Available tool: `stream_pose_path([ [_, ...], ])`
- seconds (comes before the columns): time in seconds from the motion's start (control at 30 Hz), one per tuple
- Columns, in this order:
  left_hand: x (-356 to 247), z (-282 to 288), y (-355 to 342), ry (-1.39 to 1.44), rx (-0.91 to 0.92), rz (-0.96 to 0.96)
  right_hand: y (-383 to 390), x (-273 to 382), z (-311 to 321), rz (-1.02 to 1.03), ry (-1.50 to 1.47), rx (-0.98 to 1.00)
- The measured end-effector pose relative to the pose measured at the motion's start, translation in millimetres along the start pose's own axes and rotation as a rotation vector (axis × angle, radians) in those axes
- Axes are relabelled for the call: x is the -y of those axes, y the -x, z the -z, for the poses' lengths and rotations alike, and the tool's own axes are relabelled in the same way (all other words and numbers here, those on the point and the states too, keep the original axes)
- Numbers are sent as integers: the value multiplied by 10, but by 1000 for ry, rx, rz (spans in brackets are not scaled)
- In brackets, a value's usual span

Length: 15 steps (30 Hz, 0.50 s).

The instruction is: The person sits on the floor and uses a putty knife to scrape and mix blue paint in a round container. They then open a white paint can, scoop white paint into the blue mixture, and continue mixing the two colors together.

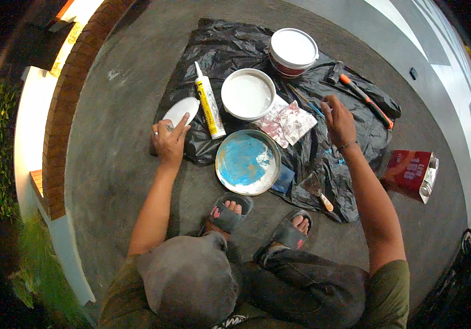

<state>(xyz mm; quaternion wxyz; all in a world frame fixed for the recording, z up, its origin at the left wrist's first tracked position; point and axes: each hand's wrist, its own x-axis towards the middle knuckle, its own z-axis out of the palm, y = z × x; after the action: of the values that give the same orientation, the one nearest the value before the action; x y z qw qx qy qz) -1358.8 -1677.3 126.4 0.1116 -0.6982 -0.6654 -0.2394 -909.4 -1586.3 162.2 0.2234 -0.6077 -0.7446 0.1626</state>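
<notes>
Dark gray floor [120, 120] surrounds a crumpled black plastic sheet [208, 41] and reaches leftward to a curved brick edging [63, 115]. At the sheet's left edge, the left hand [169, 141] grasps a white oval lid [182, 109], index finger laid over its face. A narrow gap separates the lid from a yellow-and-white cartridge [208, 104], itself just left of an open white tub [249, 117]. Over the sheet's right half, well apart from the left, the right hand [339, 123] is curled; whether its fingertips pinch anything cannot be told. Farther right, near the sheet's border, lies an orange-and-black-handled hammer [366, 100]. A blue-smeared round tray [271, 176] occupies the near edge, close to the sandals [230, 215].
</notes>
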Motion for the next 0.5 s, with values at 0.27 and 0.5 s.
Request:
stream_pose_path([
  [0.27, -178, -213, 381, 53, 86, 67, 194, -392, 47, 41, 206, 6],
  [0.5, -389, -5, 741, 279, 83, 131, 77, -701, 83, 150, 434, -4],
])
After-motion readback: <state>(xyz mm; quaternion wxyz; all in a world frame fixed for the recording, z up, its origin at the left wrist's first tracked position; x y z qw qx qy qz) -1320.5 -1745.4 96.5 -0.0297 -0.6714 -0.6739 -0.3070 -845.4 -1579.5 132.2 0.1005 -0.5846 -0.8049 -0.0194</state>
